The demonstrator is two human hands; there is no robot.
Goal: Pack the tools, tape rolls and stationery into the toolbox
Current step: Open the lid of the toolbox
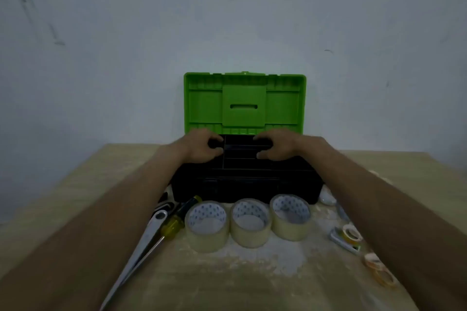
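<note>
While green lid (202, 103) stands upright, left hand (201, 146) and right hand (276, 147) grip black tray (246, 158) atop toolbox (240, 188)

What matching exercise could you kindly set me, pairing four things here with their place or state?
Things:
1. green lid
2. black tray
3. large tape rolls
4. screwdriver

Places or states:
A. lies left of the tape, beside a metal tool
B. gripped by the left hand and the right hand
C. stands open and upright
D. in a row in front of the toolbox

Pairs: 1-C, 2-B, 3-D, 4-A.
</note>
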